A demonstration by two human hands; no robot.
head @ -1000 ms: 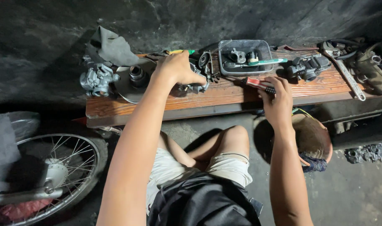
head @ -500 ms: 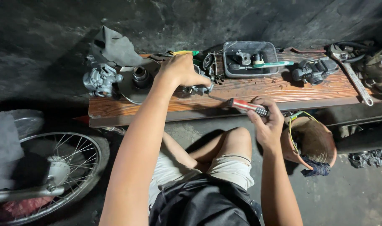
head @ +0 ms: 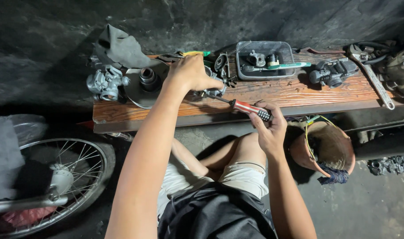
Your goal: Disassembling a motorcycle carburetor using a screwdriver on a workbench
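A dark, rough concrete wall and a grimy floor close in around a low wooden bench (head: 299,95) that runs across in front of my knees. On its front half, a little left of centre, sits the small metal engine part (head: 215,88) I am working on, and my left hand (head: 191,73) is clamped over it from above, fingers curled down tight around it. My right hand (head: 268,128) hangs just off the bench's front edge, fingers closed around the red, white and black handle of a screwdriver (head: 246,107); its shaft slants up and left until the tip meets the part under my left hand.

Just left of that hand lies a round metal disc with a hub (head: 146,82), and beside it a silvery carburettor (head: 103,83) with a grey rag (head: 120,48) bunched behind. To the right stands a clear plastic tray (head: 242,66) holding small parts and a green-handled tool (head: 284,66). Further right rest a dark carburettor body (head: 332,73) and a long adjustable wrench (head: 374,79).

Down on the floor, a brown bowl-like pot (head: 330,150) sits by my right knee, and a spoked wheel (head: 60,177) lies at the far left.
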